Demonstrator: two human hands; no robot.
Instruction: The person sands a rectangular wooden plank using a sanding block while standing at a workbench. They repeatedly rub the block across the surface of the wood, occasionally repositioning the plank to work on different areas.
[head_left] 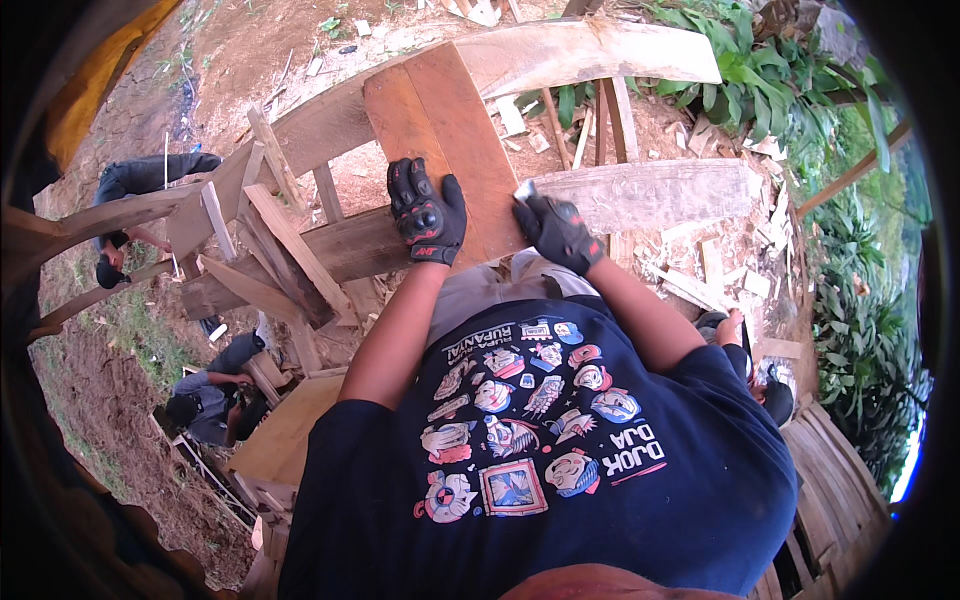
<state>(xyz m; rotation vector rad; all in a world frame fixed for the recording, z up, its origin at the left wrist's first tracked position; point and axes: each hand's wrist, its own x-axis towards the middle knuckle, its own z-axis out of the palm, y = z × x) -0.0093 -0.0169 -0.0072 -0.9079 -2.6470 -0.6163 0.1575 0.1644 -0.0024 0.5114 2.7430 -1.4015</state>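
A wide reddish-brown wooden board (pixel 430 105) with a lengthwise seam lies across two pale planks in front of me. My left hand (pixel 427 212), in a black glove with red marks, rests flat on the near part of the board, its thumb apart from the fingers. At the board's right edge, my right hand (pixel 558 233) wears a matching glove and has its fingers curled. A small pale, shiny piece (pixel 525 190) pokes out at its fingertips; the rest is hidden, and I cannot tell its kind.
The far plank (pixel 600 52) and near plank (pixel 660 195) form a trestle. Loose timbers (pixel 290 245) lean at the left. Wood scraps (pixel 700 280) litter the ground at right, beside leafy plants (pixel 750 75). Two people (pixel 215 400) (pixel 150 185) are at left, another (pixel 765 385) at right.
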